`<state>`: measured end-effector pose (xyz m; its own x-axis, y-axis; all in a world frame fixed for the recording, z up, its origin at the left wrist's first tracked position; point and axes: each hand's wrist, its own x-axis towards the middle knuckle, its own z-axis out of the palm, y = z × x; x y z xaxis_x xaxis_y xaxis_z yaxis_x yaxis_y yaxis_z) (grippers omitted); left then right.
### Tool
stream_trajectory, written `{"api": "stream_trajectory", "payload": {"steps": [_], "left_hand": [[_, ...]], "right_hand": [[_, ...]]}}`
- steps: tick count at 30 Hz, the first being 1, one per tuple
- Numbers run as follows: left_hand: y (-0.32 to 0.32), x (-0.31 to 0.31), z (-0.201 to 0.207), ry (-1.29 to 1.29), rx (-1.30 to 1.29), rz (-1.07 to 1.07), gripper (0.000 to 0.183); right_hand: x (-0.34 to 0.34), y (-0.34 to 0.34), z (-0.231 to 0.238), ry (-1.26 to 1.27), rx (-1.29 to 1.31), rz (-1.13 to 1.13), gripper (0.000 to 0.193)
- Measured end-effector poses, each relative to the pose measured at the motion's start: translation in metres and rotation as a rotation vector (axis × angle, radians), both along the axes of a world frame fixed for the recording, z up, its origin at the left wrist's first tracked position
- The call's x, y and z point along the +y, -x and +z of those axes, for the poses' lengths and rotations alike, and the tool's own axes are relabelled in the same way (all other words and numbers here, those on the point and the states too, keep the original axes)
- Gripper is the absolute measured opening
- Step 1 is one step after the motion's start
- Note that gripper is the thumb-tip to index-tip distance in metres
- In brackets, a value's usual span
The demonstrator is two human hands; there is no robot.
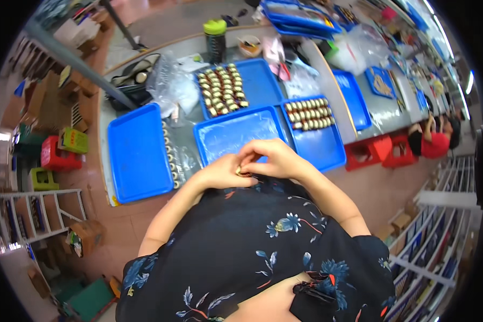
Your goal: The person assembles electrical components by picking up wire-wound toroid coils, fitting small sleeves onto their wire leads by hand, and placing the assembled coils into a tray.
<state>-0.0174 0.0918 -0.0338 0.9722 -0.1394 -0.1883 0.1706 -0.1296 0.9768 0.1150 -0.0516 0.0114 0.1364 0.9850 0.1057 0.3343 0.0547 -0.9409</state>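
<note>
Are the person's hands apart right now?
No, the left hand and right hand meet at a small piece in front of the dark floral top.

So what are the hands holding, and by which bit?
The left hand and right hand hold a small pale piece; by which part can't be told.

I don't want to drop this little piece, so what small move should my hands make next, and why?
Perhaps shift the small piece forward over the middle blue tray: the left hand and right hand meet on it close to the dark top, and the tray just ahead might catch a drop.
</note>
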Motion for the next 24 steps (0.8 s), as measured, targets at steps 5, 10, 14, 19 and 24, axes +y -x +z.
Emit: {"api": "stream_trajectory", "payload": {"steps": [5,10,14,19,24], "left_hand": [[-0.006,-0.006,-0.026,0.096,0.036,0.029,0.035],[0.001,-0.009,-0.025,-0.074,-0.038,-0.031,0.036],[-0.015,-0.020,-0.041,-0.115,0.059,0.091,0.039],[-0.014,-0.014,-0.045,-0.159,0.136,0.053,0.043],[0.002,-0.007,-0.056,-0.301,0.170,0.055,0.043]], "right_hand": [[-0.007,0.010,-0.024,-0.030,0.164,-0.295,0.021],[-0.013,0.036,-0.034,-0.289,-0.404,-0.178,0.014],[-0.006,0.008,-0.049,-0.023,-0.089,-0.218,0.020],[-0.004,0.014,-0.060,-0.067,-0.119,-0.251,0.016],[0.002,0.020,-0.077,0.024,-0.013,-0.132,0.024]]}}
